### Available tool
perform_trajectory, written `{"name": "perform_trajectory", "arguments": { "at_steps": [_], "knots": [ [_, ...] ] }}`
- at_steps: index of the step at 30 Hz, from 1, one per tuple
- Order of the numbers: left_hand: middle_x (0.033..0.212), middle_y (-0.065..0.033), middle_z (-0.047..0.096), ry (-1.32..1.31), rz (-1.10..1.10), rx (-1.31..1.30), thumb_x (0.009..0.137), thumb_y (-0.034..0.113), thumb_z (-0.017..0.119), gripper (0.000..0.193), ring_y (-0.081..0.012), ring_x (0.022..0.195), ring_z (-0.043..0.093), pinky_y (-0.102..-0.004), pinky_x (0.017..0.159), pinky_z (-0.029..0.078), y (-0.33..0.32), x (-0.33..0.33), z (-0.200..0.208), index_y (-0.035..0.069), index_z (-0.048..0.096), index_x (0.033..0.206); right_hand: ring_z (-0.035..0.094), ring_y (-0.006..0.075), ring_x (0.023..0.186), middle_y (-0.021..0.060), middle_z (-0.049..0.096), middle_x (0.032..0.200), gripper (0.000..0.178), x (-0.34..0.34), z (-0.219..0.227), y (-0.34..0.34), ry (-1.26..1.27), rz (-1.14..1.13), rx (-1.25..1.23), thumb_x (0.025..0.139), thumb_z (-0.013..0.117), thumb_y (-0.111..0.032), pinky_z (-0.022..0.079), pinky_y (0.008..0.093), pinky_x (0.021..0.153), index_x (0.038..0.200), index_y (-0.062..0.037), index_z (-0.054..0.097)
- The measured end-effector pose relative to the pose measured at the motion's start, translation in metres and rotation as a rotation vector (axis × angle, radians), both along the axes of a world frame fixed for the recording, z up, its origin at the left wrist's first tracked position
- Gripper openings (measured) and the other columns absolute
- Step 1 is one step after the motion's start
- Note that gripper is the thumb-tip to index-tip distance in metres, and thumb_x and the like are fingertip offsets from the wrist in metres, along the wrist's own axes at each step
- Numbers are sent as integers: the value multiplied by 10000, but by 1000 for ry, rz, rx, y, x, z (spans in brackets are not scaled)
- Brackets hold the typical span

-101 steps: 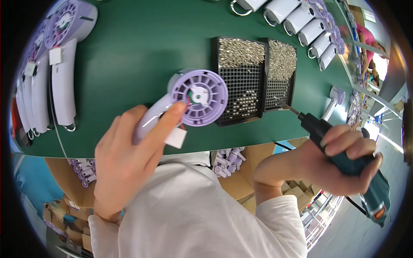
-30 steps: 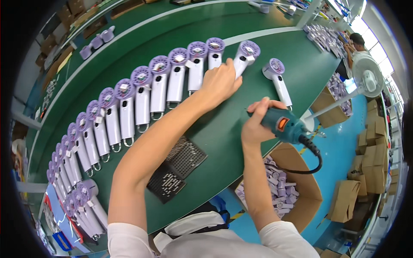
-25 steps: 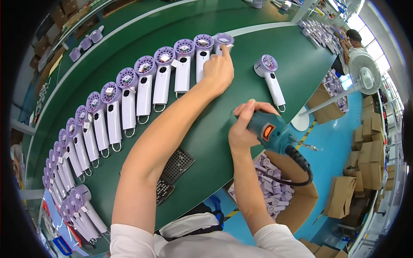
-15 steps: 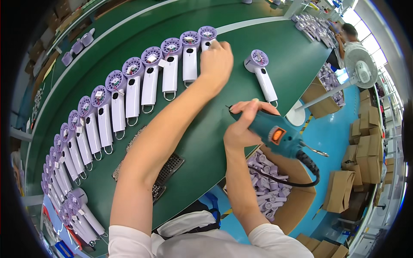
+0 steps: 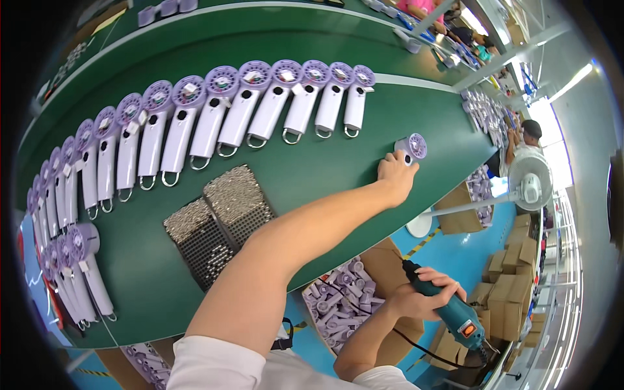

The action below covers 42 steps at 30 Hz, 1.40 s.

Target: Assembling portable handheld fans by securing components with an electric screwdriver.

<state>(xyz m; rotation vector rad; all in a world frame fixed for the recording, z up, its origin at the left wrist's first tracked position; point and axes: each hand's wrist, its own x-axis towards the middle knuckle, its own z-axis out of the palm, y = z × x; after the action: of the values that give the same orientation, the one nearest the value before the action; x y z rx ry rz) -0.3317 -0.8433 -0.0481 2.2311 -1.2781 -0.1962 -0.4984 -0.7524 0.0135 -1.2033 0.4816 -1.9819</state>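
Observation:
My left hand [image 5: 397,178] is closed around the handle of a lilac handheld fan [image 5: 415,145] on the right part of the green table. The fan's round head sticks out beyond my fingers; most of the handle is hidden. My right hand [image 5: 429,298] grips a teal electric screwdriver [image 5: 457,317] with an orange switch, held to the right of the table edge. Its black tip points up and left, and a black cord hangs from its rear. A long curved row of similar fans [image 5: 179,140], with heads open and small white tags on several, lies left of my left hand.
Two black perforated trays [image 5: 242,229] with many small screws lie mid-table. More fans [image 5: 97,279] are grouped at lower left. Below the table edge stands a carton [image 5: 383,263] of lilac parts. A white pedestal fan [image 5: 528,183], brown boxes [image 5: 506,281] and a co-worker [image 5: 528,138] are at right.
My left hand has left the row's last fan and moved right onto the separate fan. My right hand has carried the screwdriver down and right, away from over the table. The view has shifted.

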Motion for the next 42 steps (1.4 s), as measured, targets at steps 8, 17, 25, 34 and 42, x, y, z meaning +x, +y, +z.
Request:
{"name": "perform_trajectory", "arguments": {
  "at_steps": [8, 17, 25, 34, 42],
  "knots": [
    [1010, -326, 527, 216, 63, -492, 717, 110, 594, 628, -464, 881, 582, -498, 772, 469, 152, 36, 53, 1, 290, 1256, 380, 156, 383, 47, 429, 649, 263, 8, 32, 42, -150, 515, -2, 962, 372, -329, 416, 315, 387, 1036, -79, 402],
    [958, -104, 592, 889, 446, -913, 881, 255, 606, 497, -88, 601, 551, -206, 485, 421, 403, -14, 84, -59, 462, 1237, 388, 184, 345, 74, 432, 638, 323, 81, 27, 119, -162, 1356, 63, 961, 321, -298, 376, 330, 339, 1098, -48, 472],
    [713, -37, 442, 1318, 664, -1484, 970, 309, 393, 515, -83, 470, 422, -224, 414, 365, 477, -94, 21, 25, 310, 1391, 358, 181, 323, 88, 430, 615, 203, 113, 15, 190, 356, 1472, -94, 933, 355, -218, 357, 343, 321, 1054, -97, 464],
    [713, -20, 423, 1412, 672, -1627, 991, 288, 392, 443, -72, 476, 404, -227, 416, 349, 471, -85, 2, 54, 360, 1366, 355, 173, 325, 86, 441, 607, 170, 118, 5, 192, 494, 1421, -118, 917, 385, -215, 359, 339, 336, 1017, -107, 469],
    [710, -23, 400, 1395, 767, -1568, 996, 276, 361, 472, -73, 433, 345, -210, 361, 326, 459, -81, 2, 21, 305, 1389, 359, 177, 324, 83, 423, 599, 135, 118, 1, 191, 515, 1417, -151, 914, 390, -205, 364, 345, 338, 977, -102, 450]
  ]
}}
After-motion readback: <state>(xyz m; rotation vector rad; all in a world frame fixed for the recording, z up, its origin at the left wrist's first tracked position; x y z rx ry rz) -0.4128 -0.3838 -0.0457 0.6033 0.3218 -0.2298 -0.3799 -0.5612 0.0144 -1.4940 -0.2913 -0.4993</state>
